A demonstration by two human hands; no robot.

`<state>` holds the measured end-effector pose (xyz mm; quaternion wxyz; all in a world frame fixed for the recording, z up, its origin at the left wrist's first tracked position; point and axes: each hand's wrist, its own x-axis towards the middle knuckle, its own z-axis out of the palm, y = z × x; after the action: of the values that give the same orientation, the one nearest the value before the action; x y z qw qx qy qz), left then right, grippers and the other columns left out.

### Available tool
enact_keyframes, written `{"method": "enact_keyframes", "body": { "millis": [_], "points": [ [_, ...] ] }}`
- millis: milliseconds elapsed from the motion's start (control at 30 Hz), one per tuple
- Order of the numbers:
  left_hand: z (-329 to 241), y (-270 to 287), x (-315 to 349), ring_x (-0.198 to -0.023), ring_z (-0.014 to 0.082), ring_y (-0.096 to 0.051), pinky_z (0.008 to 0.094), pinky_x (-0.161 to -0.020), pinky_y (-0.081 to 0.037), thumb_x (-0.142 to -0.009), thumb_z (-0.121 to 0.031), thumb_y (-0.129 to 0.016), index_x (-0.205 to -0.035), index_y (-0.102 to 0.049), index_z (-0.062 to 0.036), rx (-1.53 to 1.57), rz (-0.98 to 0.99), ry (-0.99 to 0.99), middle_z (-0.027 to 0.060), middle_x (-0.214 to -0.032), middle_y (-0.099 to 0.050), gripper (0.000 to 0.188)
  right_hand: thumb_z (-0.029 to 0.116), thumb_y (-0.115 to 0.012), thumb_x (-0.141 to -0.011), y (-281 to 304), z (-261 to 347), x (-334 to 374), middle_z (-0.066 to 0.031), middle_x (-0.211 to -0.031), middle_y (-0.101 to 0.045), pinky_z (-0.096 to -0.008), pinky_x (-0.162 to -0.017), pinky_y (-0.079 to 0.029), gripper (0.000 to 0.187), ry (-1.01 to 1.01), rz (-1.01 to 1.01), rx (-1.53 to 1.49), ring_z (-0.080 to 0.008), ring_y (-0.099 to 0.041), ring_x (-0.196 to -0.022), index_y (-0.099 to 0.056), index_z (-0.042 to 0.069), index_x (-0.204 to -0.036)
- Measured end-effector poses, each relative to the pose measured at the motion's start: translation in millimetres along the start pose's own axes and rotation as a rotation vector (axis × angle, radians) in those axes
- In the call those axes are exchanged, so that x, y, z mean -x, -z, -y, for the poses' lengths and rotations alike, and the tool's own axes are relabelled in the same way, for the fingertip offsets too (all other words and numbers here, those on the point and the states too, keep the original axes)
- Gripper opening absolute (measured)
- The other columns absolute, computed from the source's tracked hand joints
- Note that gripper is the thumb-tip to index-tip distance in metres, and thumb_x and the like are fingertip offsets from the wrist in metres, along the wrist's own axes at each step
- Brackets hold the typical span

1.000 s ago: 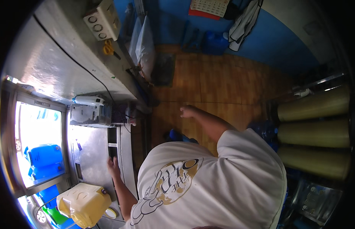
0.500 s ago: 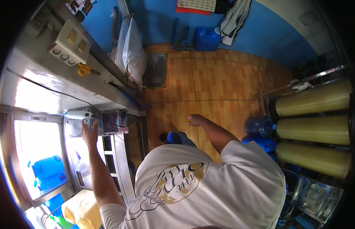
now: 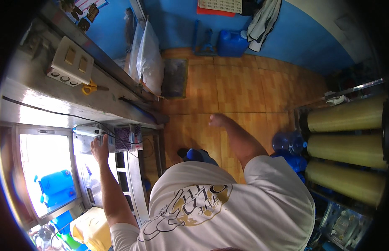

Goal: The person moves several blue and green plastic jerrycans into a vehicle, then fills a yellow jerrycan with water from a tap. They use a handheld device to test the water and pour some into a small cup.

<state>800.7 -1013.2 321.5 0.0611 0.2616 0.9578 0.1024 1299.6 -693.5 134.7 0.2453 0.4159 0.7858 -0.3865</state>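
At the left, my left hand [image 3: 99, 149] rests against the front of a clear plastic box [image 3: 82, 144] on a ledge, with thumb and fingers apart. A white bottle-like thing [image 3: 89, 131] lies on top of that box. Close to the fingertips stands a second clear box holding purple contents [image 3: 124, 137], and a thin dark cable runs across the two. My right hand [image 3: 218, 120] hangs in mid-air over the wood-patterned floor [image 3: 240, 98]. Its fingers are curled and slightly blurred, and their inner side is hidden.
A white switch box [image 3: 72, 62] and yellow-handled scissors [image 3: 90, 88] are on the left wall. Long yellowish cylinders [image 3: 349, 148] and a large clear blue bottle [image 3: 286, 142] stand at the right. A blue jug [image 3: 232, 44] and a filled plastic bag [image 3: 149, 60] are farther off.
My right hand has moved farther out over the floor, its fingers still curled. The left hand stays at the clear box. The whole view has shifted slightly.
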Motion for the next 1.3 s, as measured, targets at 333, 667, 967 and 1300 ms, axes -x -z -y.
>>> {"method": "enact_keyframes", "body": {
  "millis": [333,667,967,1300],
  "points": [
    [8.2,-8.9,-7.3,-0.138,0.0409,-0.036,0.0498,-0.114,-0.028,-0.090,-0.065,-0.055,-0.140,-0.052,-0.0060,0.019,-0.031,0.002,0.0243,-0.145,-0.044,0.077,0.040,-0.069,-0.090,166.5,36.5,-32.1,-0.0136,-0.123,-0.063,-0.0351,-0.092,-0.049,0.061,0.102,-0.647,-0.585,-0.0250,-0.060,-0.113,-0.053,0.002,-0.135],
    [28.6,11.5,1.4,-0.144,0.0420,-0.030,0.0509,-0.116,-0.027,-0.088,-0.049,-0.069,-0.144,-0.046,-0.0044,0.048,0.151,-0.165,0.0288,-0.153,-0.032,0.076,0.037,-0.071,-0.086,-25.9,-12.6,-10.6,-0.0127,-0.084,-0.064,-0.0411,-0.072,-0.048,0.036,0.303,-0.203,-0.181,-0.0264,-0.061,-0.081,-0.061,0.003,-0.094],
    [86.2,-28.7,69.4,-0.140,0.0427,-0.034,0.0535,-0.115,-0.029,-0.095,-0.049,-0.060,-0.148,-0.039,-0.0055,0.127,-0.348,-0.130,0.0273,-0.150,-0.036,0.072,0.036,-0.070,-0.084,-90.3,-29.4,-0.9,-0.0225,-0.104,-0.069,-0.0417,-0.083,-0.051,0.040,-0.036,0.047,-0.062,-0.0340,-0.066,-0.097,-0.069,0.000,-0.101],
    [307.1,-142.5,364.8,-0.056,0.0106,-0.046,0.0311,-0.048,-0.037,-0.097,-0.048,-0.057,-0.108,-0.064,-0.0146,0.483,0.846,0.929,-0.0032,-0.073,-0.051,0.036,0.036,-0.066,-0.086,-82.9,42.2,-13.3,-0.0236,-0.096,-0.070,-0.0463,-0.081,-0.052,0.043,0.157,0.119,0.313,-0.0361,-0.068,-0.093,-0.070,-0.003,-0.103]
  ]
}}
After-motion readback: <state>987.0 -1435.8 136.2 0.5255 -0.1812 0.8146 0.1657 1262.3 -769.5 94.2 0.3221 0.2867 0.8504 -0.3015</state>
